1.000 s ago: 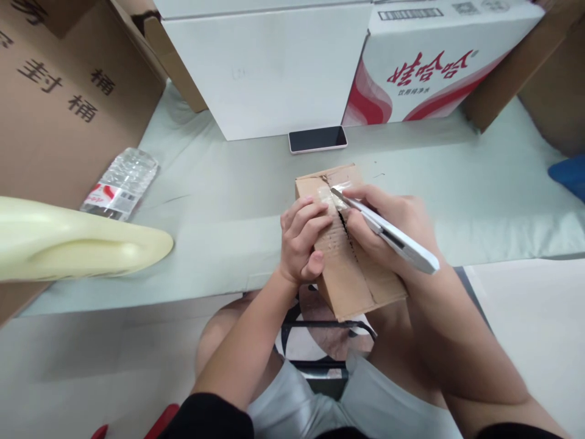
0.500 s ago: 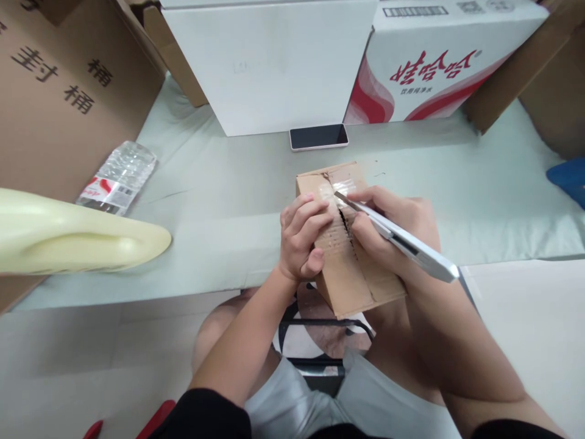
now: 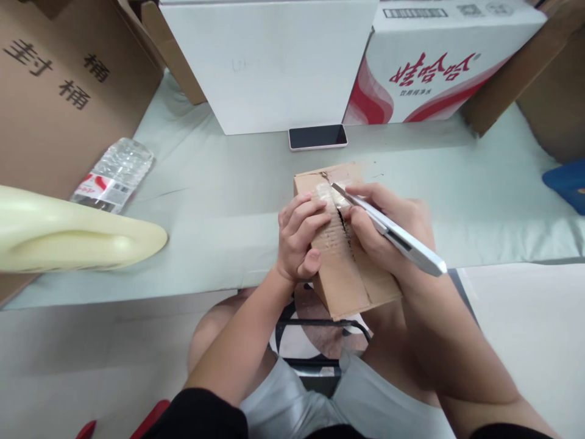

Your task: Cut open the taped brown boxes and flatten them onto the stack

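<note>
A small brown cardboard box (image 3: 340, 283) lies at the front edge of the cloth-covered table, its near end jutting over the edge. Clear tape and a dark, ragged slit run along its top seam. My left hand (image 3: 299, 235) grips the box's left side, fingers bent over the top. In my right hand (image 3: 388, 228) is a white utility knife (image 3: 400, 241), held like a pen with the handle slanting down to the right. Its blade tip is at the taped seam near the far end; whether it is sunk in the tape I cannot tell.
A phone (image 3: 318, 137) lies behind the box, before a white carton (image 3: 278, 67) and a red-and-white water carton (image 3: 420, 79). To the left are a plastic bottle (image 3: 116, 174), a pale yellow rounded object (image 3: 82, 235) and a large cardboard box (image 3: 68, 103). Something blue (image 3: 567, 183) sits far right.
The knife's tip has shifted slightly toward the far end of the seam, and its handle has tipped a little. My left hand keeps its hold on the box. The whole view has shifted slightly.
</note>
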`<action>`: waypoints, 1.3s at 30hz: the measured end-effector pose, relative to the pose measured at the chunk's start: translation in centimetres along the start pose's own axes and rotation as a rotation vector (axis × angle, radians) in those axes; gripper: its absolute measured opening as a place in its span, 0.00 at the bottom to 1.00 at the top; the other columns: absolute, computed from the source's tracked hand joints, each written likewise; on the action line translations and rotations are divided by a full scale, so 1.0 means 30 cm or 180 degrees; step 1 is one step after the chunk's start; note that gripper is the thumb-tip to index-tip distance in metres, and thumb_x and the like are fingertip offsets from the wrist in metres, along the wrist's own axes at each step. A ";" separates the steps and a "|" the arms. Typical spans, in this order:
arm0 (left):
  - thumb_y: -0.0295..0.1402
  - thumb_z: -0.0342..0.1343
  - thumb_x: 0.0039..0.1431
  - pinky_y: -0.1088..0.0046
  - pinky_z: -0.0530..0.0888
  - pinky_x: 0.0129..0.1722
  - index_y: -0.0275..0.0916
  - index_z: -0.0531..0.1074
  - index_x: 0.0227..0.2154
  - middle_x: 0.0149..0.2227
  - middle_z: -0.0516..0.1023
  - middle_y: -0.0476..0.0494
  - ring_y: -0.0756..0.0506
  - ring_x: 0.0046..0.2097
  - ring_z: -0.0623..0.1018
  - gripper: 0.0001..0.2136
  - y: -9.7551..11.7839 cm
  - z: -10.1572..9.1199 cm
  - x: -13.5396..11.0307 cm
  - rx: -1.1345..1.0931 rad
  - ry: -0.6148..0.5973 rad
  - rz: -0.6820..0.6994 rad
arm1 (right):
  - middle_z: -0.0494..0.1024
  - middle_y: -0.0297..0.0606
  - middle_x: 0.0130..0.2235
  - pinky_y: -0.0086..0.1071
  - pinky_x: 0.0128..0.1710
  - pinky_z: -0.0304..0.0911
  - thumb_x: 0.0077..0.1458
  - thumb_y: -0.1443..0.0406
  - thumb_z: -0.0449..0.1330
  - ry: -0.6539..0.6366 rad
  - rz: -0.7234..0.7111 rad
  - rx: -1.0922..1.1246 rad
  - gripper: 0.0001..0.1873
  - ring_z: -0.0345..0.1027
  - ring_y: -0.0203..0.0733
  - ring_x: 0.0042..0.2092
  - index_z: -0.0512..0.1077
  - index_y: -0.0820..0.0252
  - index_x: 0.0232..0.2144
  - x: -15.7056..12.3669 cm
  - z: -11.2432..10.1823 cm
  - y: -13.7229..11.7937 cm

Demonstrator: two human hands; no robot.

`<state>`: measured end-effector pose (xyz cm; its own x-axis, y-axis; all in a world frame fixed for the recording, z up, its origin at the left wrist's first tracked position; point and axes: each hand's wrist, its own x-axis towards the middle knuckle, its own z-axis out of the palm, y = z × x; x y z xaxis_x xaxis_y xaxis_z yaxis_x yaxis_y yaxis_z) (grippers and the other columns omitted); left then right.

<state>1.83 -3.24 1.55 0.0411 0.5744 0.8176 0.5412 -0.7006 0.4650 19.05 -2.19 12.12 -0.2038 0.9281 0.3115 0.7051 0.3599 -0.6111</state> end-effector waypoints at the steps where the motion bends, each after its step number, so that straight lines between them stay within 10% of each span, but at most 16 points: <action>1: 0.50 0.34 0.69 0.49 0.71 0.63 0.45 0.74 0.50 0.52 0.80 0.40 0.35 0.61 0.75 0.26 0.000 0.000 0.000 -0.0015 0.0010 -0.0004 | 0.84 0.37 0.32 0.31 0.32 0.67 0.58 0.59 0.58 -0.0021 -0.0016 -0.0023 0.16 0.75 0.41 0.28 0.80 0.54 0.45 0.002 0.000 0.000; 39: 0.46 0.36 0.70 0.52 0.72 0.61 0.41 0.76 0.46 0.50 0.81 0.38 0.35 0.61 0.76 0.25 0.012 0.001 0.007 -0.0057 0.0146 0.0064 | 0.82 0.37 0.29 0.33 0.31 0.66 0.54 0.62 0.55 -0.0156 -0.0152 -0.0208 0.16 0.74 0.42 0.27 0.80 0.57 0.40 0.014 0.000 0.001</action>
<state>2.07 -3.37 1.88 0.0130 0.5404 0.8413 0.5254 -0.7196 0.4541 18.99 -1.81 12.24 -0.2701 0.9143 0.3020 0.7363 0.3982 -0.5471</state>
